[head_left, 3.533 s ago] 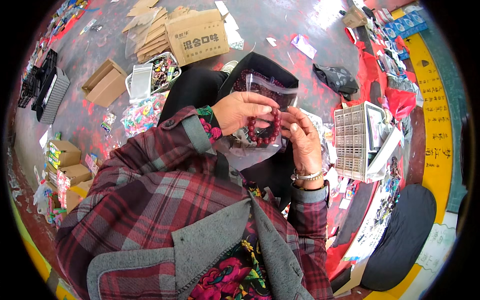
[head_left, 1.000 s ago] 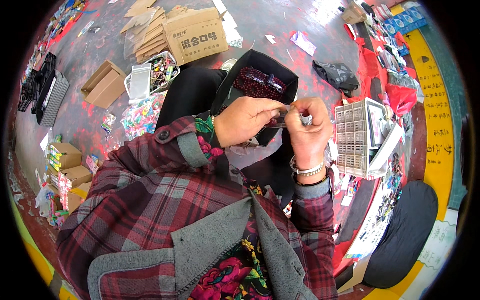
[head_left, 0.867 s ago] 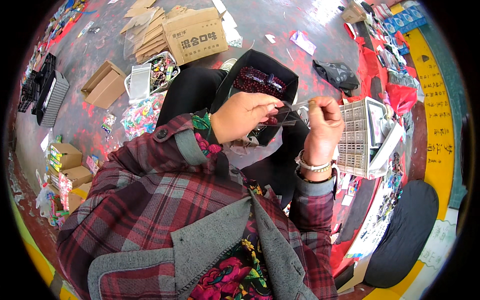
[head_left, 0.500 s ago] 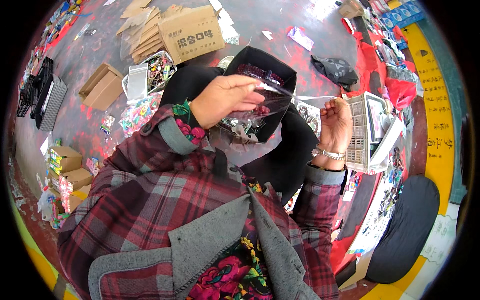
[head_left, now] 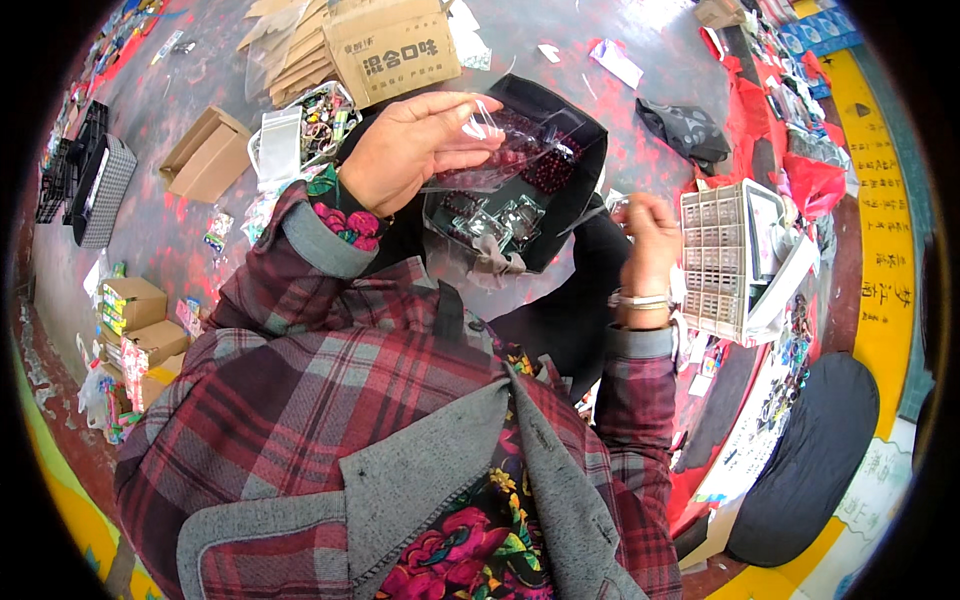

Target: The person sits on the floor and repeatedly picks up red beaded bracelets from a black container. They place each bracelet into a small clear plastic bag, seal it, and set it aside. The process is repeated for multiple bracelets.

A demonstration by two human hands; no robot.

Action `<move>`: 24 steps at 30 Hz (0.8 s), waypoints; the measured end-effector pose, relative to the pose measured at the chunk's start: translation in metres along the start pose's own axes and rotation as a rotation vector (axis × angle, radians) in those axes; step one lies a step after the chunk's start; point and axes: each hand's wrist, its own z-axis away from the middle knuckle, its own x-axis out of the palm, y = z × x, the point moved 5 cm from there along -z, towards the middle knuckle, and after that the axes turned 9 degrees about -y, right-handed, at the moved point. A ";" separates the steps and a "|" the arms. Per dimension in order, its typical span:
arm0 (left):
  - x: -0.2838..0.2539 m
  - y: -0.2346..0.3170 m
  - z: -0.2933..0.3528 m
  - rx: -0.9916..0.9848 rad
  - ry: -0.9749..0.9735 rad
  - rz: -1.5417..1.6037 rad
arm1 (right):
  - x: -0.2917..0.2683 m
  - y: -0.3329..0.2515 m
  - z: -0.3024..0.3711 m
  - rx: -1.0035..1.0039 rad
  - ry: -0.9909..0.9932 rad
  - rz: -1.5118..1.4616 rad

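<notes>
My left hand [head_left: 415, 150] is raised over the left side of a black open box [head_left: 575, 215]. Its thumb and fingers pinch a clear plastic bag [head_left: 475, 178], which hangs over the box with dark red beads showing through or behind it. Inside the box lie dark red beaded strings [head_left: 552, 168] and several small clear packets [head_left: 515, 222]. My right hand [head_left: 650, 240] is closed to the right of the box, beside a white crate. From its fingers a thin clear plastic strip [head_left: 592, 211] reaches toward the box; its far end is hard to make out.
The white slatted crate [head_left: 715, 262] stands close to my right hand. Left of the box sits a white basket [head_left: 340, 105] of small goods. Cardboard boxes [head_left: 395, 55] lie ahead, another open carton [head_left: 205, 150] to the left. A dark bag [head_left: 685, 130] rests at the far right.
My left hand has moved up and left with the bag. My right hand has dropped slightly and its fingers have closed more. The clear plastic no longer stretches across between both hands.
</notes>
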 end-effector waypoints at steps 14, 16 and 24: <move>0.016 -0.001 0.002 0.004 -0.014 -0.031 | 0.138 0.219 0.080 -0.119 -0.959 1.084; 0.016 -0.004 0.001 0.002 -0.015 -0.032 | 0.131 0.231 0.079 0.133 -0.905 1.113; 0.013 -0.010 0.002 -0.005 -0.040 -0.020 | 0.131 0.176 0.079 0.189 -0.884 1.314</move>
